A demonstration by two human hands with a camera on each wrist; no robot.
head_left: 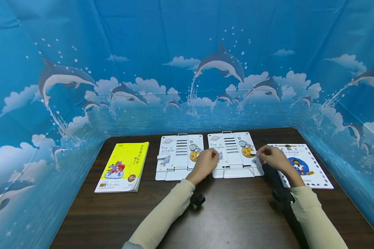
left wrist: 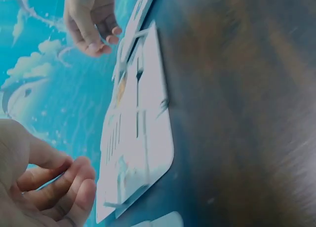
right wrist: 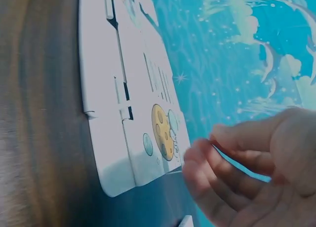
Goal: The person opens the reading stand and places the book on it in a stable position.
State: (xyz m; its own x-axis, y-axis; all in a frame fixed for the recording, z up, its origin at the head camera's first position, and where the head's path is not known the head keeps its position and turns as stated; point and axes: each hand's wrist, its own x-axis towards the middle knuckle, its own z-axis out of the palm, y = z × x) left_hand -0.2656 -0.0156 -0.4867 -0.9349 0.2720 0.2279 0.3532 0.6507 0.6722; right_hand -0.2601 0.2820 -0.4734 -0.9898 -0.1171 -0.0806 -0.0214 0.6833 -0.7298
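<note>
Two white book stands printed "Tiny universe" lie folded flat side by side, the left book stand [head_left: 180,162] and the right book stand [head_left: 233,171]. My left hand [head_left: 208,160] hovers above the gap between them, fingers loosely bent. In the left wrist view its fingers [left wrist: 74,187] hold nothing visible. My right hand [head_left: 272,157] is beside the right stand's right edge, by the yellow moon print. A small dark-and-white piece shows near its fingertips in the head view; contact is unclear. The right wrist view shows its fingers [right wrist: 212,172] loosely curled, thumb near the index finger, holding nothing visible.
A thick yellow book [head_left: 124,166] lies at the left of the dark wooden table [head_left: 230,214]. A white book [head_left: 318,173] with a blue round picture lies at the right, partly behind my right hand. A blue dolphin-print curtain [head_left: 162,45] surrounds the table.
</note>
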